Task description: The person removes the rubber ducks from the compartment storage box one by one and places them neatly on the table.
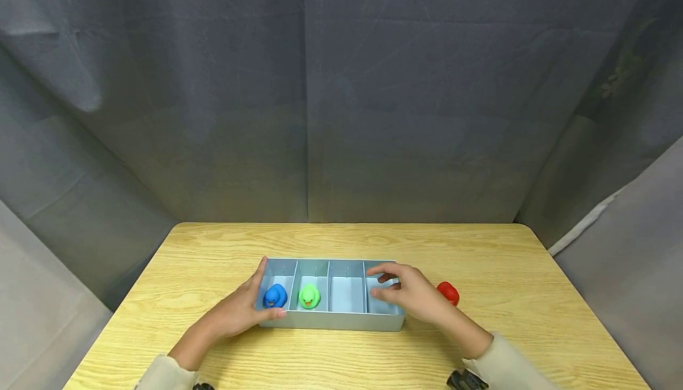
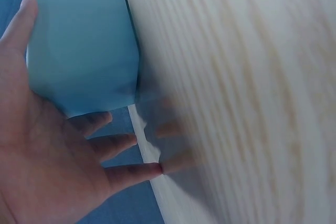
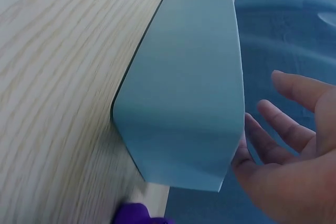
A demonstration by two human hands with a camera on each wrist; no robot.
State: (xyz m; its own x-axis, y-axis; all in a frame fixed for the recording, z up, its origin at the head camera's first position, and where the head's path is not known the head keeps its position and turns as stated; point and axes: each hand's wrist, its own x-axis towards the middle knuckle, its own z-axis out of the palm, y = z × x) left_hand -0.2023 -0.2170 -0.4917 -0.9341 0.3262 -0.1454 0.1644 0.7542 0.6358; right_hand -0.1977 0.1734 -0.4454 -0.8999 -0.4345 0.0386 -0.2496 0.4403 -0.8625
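A pale blue-grey box (image 1: 331, 320) with several compartments lies on the table. In its leftmost compartment sits a blue toy duck (image 1: 275, 296), and beside that a green toy duck (image 1: 309, 297). My left hand (image 1: 242, 307) spans the box's left end, thumb on the front rim and forefinger at the back corner; in the left wrist view its other fingers (image 2: 113, 145) spread out straight. Over the rightmost compartment is my right hand (image 1: 413, 292), its fingers loosely bent and holding nothing. A red object (image 1: 448, 293) rests right of it, partly hidden by that hand.
The box stands on a wooden table (image 1: 507, 331). Grey cloth (image 1: 373, 111) hangs behind the table and along both sides. A purple-looking shape (image 3: 132, 214) shows at the bottom of the right wrist view, mostly cut off.
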